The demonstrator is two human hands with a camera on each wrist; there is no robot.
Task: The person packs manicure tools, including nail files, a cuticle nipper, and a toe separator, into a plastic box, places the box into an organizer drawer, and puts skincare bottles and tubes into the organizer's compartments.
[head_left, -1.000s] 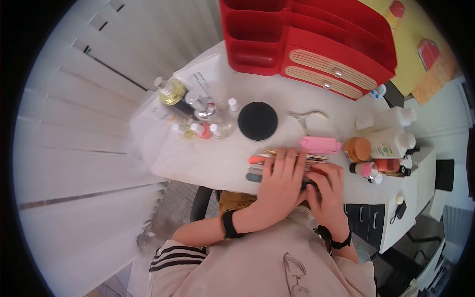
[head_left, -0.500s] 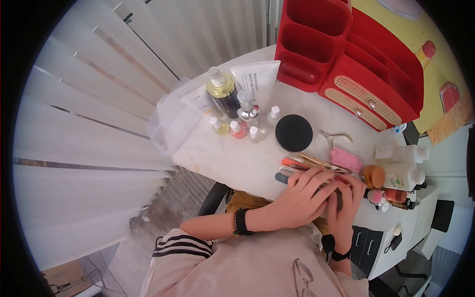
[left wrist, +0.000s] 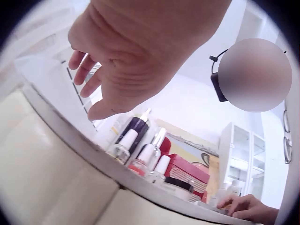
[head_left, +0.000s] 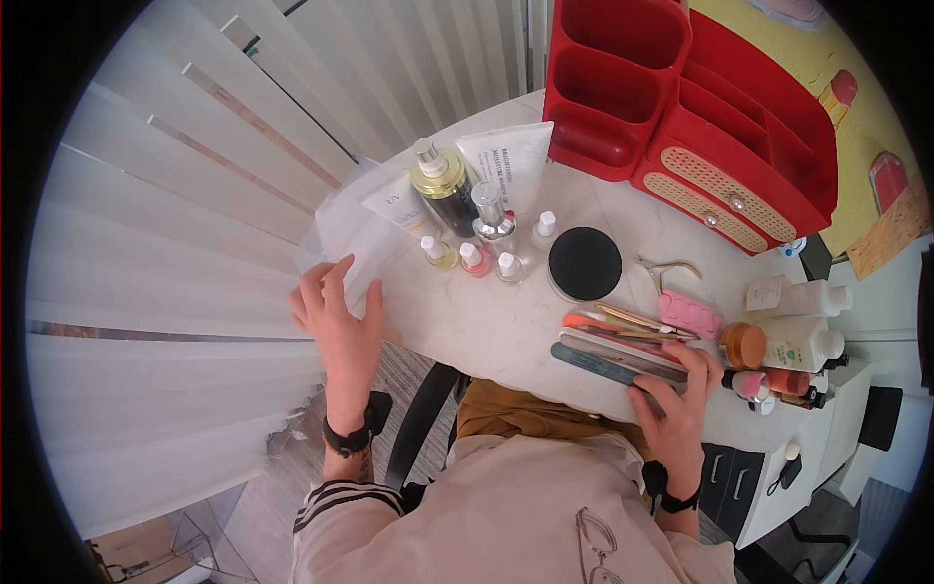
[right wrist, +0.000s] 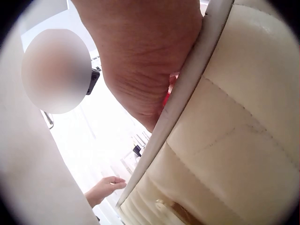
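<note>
My left hand (head_left: 342,326) is raised beside the table's left edge, fingers spread and slightly bent, holding nothing. In the left wrist view the same hand (left wrist: 126,61) hangs above the table edge, with bottles beyond it. My right hand (head_left: 678,414) rests at the right end of a row of nail files, thumb and fingertips touching the ends of a dark grey file (head_left: 593,363) and a light file (head_left: 608,347). Orange (head_left: 584,321) and gold (head_left: 632,316) slim tools lie behind them. In the right wrist view the right hand (right wrist: 140,61) hides its fingertips.
A black-lidded jar (head_left: 585,264), cuticle nippers (head_left: 666,269) and a pink toe separator (head_left: 689,314) stand or lie behind the files. Small polish bottles (head_left: 474,259) and taller bottles are at left; a red organizer (head_left: 720,146) is behind; more bottles (head_left: 798,343) stand at right.
The left hand has left the right hand and the files and moved far left. More of the files now shows. The right hand stays near their right ends.
</note>
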